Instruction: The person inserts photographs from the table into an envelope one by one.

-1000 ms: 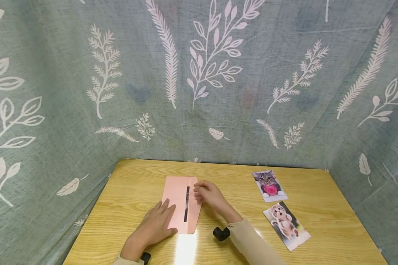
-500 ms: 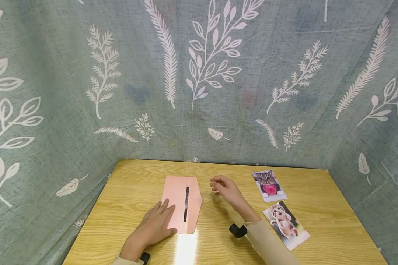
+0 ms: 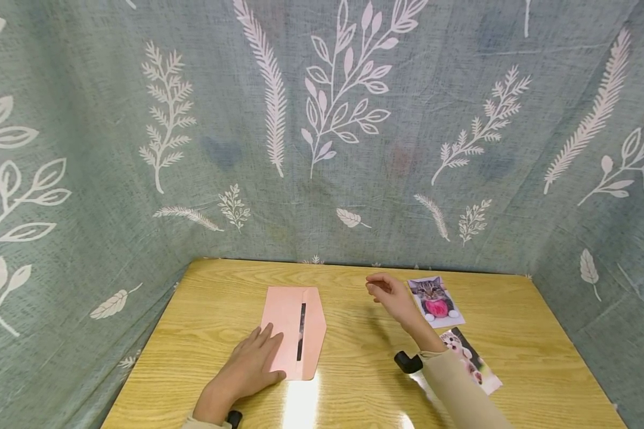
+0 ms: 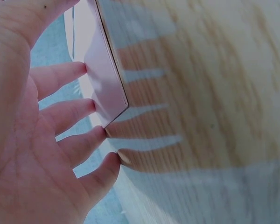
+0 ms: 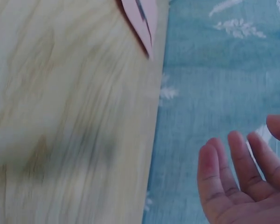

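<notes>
A pink envelope point(image 3: 287, 307) lies on the wooden table with its pointed flap side to the right. Through a slit near the flap shows a dark strip of a picture inside point(image 3: 302, 332). My left hand point(image 3: 249, 363) rests on the envelope's near left part, fingers spread. In the left wrist view, some fingertips touch the pink paper point(image 4: 105, 79) while others touch the table beside its corner. Held in the air to the right, my right hand point(image 3: 399, 304) has loosely bent fingers and holds nothing. It is nearest to the cat picture with a pink heart point(image 3: 436, 307), whose left edge it overlaps.
A second picture, of a kitten point(image 3: 474, 363), lies nearer on the right, partly hidden by my right sleeve point(image 3: 456, 381). Patterned grey-green cloth point(image 3: 349, 149) hangs behind and on both sides of the wooden table point(image 3: 349, 387).
My right hand has left the envelope's flap and moved right through the air toward the pictures. The flap's point, earlier hidden, now shows. My left hand has stayed in place.
</notes>
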`<state>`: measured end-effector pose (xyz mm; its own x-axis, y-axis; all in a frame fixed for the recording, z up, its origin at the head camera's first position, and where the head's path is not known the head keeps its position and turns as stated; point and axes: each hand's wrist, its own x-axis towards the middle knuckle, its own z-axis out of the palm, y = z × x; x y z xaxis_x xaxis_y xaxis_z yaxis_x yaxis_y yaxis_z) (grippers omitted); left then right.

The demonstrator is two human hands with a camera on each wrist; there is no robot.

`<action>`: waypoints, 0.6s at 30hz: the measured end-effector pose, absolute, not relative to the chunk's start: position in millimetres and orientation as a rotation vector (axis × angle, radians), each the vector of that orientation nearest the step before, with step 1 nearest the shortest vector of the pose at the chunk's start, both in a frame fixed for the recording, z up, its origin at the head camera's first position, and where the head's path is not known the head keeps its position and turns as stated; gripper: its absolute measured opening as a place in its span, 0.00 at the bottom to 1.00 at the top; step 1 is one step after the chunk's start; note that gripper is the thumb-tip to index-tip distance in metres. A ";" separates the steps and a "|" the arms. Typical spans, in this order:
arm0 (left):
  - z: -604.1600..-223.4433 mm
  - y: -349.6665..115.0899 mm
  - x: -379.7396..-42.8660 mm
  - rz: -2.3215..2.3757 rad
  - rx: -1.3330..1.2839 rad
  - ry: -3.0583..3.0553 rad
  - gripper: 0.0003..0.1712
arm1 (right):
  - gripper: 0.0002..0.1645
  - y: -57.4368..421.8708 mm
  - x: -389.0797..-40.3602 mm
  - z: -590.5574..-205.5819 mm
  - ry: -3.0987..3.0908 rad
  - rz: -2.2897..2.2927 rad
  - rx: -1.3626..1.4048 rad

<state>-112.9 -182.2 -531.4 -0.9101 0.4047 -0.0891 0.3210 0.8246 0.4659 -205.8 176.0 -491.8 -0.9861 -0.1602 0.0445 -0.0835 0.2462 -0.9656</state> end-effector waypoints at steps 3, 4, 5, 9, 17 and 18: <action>-531.6 -182.2 -113.1 0.671 0.565 2.825 0.46 | 0.18 185.2 -208.5 -490.3 2.448 -1.882 -0.215; -531.7 -182.2 -113.2 0.671 0.565 2.827 0.46 | 0.18 188.2 -209.4 -490.0 2.459 -1.878 -0.208; -531.8 -182.1 -113.3 0.670 0.564 2.827 0.46 | 0.18 191.1 -210.2 -489.7 2.463 -1.882 -0.194; -532.2 -182.2 -113.3 0.666 0.561 2.825 0.46 | 0.18 205.1 -215.2 -490.6 2.543 -1.872 -0.183; -534.9 -183.8 -114.5 0.667 0.557 2.827 0.47 | 0.23 245.6 -223.3 -493.6 2.597 -1.838 -0.102; -535.3 -183.9 -114.6 0.670 0.557 2.828 0.47 | 0.23 250.8 -224.0 -494.4 2.601 -1.834 -0.087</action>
<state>-114.6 -183.9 -535.3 -0.9131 0.3980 -0.0885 0.3160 0.8279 0.4634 -224.0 250.8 -494.4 -0.9976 -0.0207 0.0659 -0.0690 0.3350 -0.9397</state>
